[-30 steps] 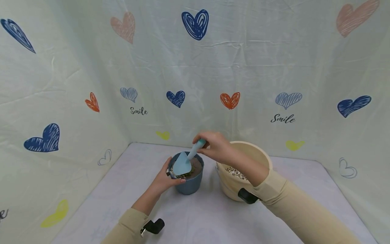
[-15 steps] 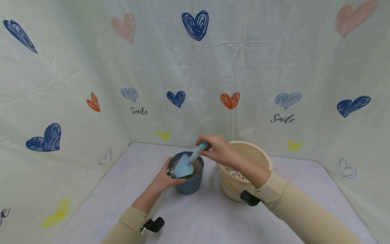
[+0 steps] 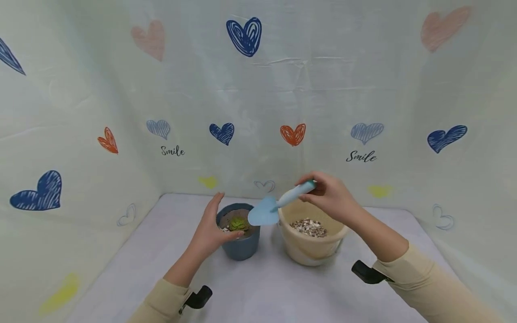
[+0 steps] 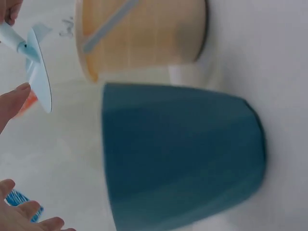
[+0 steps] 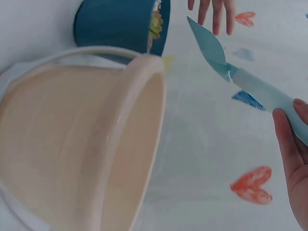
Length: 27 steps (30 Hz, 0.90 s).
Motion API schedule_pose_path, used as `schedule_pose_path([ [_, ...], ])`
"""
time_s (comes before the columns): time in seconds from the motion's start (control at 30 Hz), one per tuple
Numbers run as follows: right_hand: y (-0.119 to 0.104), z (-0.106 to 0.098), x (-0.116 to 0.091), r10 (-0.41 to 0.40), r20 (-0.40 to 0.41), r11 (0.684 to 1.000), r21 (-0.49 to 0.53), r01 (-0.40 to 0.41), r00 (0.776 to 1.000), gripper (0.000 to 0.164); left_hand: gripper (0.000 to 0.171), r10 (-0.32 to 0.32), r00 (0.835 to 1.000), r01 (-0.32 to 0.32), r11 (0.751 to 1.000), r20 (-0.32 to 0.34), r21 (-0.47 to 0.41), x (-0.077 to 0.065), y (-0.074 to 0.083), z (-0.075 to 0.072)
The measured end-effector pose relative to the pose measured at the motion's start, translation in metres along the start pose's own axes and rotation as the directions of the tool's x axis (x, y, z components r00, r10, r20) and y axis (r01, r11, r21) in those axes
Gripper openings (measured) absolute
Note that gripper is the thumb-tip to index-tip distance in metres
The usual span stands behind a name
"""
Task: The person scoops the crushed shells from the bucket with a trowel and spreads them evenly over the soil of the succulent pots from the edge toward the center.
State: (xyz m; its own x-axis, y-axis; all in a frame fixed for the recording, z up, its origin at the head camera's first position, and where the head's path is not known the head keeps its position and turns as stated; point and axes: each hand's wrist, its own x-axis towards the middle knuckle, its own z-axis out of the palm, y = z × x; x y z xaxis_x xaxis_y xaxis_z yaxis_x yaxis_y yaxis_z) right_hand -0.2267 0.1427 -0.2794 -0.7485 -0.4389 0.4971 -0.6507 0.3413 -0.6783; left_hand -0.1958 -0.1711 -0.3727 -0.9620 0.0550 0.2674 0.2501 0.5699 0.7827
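Observation:
My right hand (image 3: 329, 197) grips the handle of a light blue trowel (image 3: 264, 211), raised between a blue pot and a cream bucket. The trowel blade overlaps the pot's right rim in the head view, and in the right wrist view the trowel (image 5: 209, 45) is above both containers. My left hand (image 3: 208, 229), thumb and fingers spread, is beside the blue pot (image 3: 241, 248); in the left wrist view its fingers (image 4: 29, 209) are apart from the pot wall (image 4: 183, 154). Inside the pot a small green succulent (image 3: 238, 223) sits in brown soil with some pale pebbles at the left.
The cream bucket (image 3: 311, 249), with a handle hanging at its front, stands right of the pot and holds mixed pebbles (image 3: 308, 228). A white cloth (image 3: 274, 291) covers the table. Behind hangs a white curtain (image 3: 258, 98) printed with hearts.
The trowel has moved up and right, away from over the pot, uncovering the succulent. My left hand has let go of the pot's rim and spread open. The head view has shifted slightly right.

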Motion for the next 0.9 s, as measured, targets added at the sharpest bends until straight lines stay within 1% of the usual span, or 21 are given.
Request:
schedule_pose_path([
  [0.1,0.0,-0.018,-0.008,0.092,-0.036,0.995,0.025,-0.092,0.995,0.027,0.113,-0.001,1.0,0.002,0.999,0.025,-0.051,-0.002,0.013,0.007],
  [0.2,-0.001,-0.034,-0.018,0.167,-0.076,0.986,0.012,-0.167,0.983,0.026,0.112,-0.013,0.998,0.019,0.996,0.061,-0.088,-0.004,0.025,0.02],
  [0.3,0.001,-0.046,-0.027,0.209,-0.118,0.976,-0.043,-0.215,0.971,0.025,0.112,-0.025,0.995,0.036,0.993,0.097,-0.113,-0.004,0.034,0.035],
  [0.37,0.004,-0.05,-0.031,0.221,-0.145,0.968,-0.085,-0.234,0.965,0.024,0.112,-0.021,0.993,0.036,0.991,0.116,-0.13,-0.002,0.04,0.046],
  [0.47,0.014,-0.052,-0.037,0.227,-0.172,0.959,-0.131,-0.25,0.959,0.021,0.111,-0.007,0.99,0.031,0.986,0.143,-0.163,0.002,0.047,0.062],
  [0.6,0.031,-0.044,-0.047,0.226,-0.186,0.948,-0.185,-0.26,0.956,0.02,0.109,0.03,0.987,0.0,0.982,0.159,-0.187,0.002,0.049,0.084],
  [0.73,0.043,-0.036,-0.05,0.242,-0.17,0.926,-0.255,-0.28,0.955,0.023,0.109,0.054,0.989,-0.026,0.979,0.136,-0.202,0.004,0.049,0.101],
  [0.8,0.048,-0.034,-0.049,0.254,-0.152,0.911,-0.293,-0.289,0.955,0.024,0.11,0.061,0.989,-0.03,0.974,0.131,-0.226,0.007,0.049,0.107],
  [0.9,0.057,-0.033,-0.047,0.263,-0.128,0.9,-0.325,-0.291,0.956,0.024,0.111,0.075,0.988,-0.035,0.962,0.138,-0.271,0.013,0.051,0.115],
])
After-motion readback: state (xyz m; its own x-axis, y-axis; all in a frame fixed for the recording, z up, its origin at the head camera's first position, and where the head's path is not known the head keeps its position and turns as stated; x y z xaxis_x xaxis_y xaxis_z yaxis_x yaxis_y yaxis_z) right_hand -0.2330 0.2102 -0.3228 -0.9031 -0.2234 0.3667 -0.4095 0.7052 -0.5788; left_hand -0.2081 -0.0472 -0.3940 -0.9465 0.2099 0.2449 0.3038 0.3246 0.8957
